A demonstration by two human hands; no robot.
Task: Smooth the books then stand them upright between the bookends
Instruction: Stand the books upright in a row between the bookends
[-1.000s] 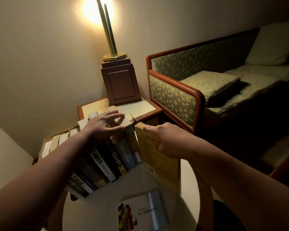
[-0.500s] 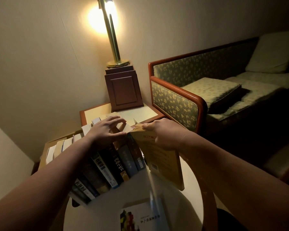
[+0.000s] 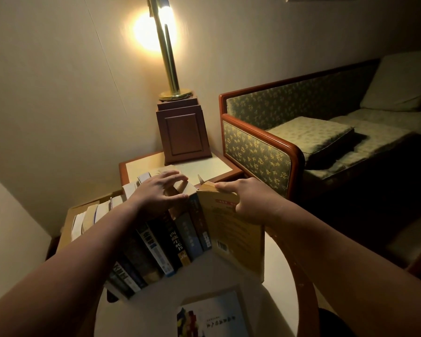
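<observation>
2 bare hands are at work on 1 round white table with a brown wooden rim (image 3: 156, 312).

A row of standing books (image 3: 170, 242) runs across the table, spines facing the person. 7 spines show below the left arm. More books go on to the left behind that arm, so the full count cannot be told.

The left hand (image 3: 161, 193) lies on top of the row. Its fingers are spread and a little bent over the top edges, and the thumb is pressed against the spine side.

1 tall yellow paper-cover book (image 3: 233, 239) stands at the right end, touching the row at its top and leaning away lower down. The right hand (image 3: 246, 203) grips its top edge, thumb on the edge and fingers curled round the cover.

1 white book with a bright picture (image 3: 212, 317) lies flat near the front of the table, apart from the row.

Behind the table is 1 small wooden side table (image 3: 204, 164). On it stands 1 dark wooden box (image 3: 184, 132) with 1 lit brass lamp (image 3: 168, 57) on top. To the right is 1 green patterned sofa with red-brown wood trim (image 3: 258, 152), with 1 loose seat cushion (image 3: 309, 130) on it.
</observation>
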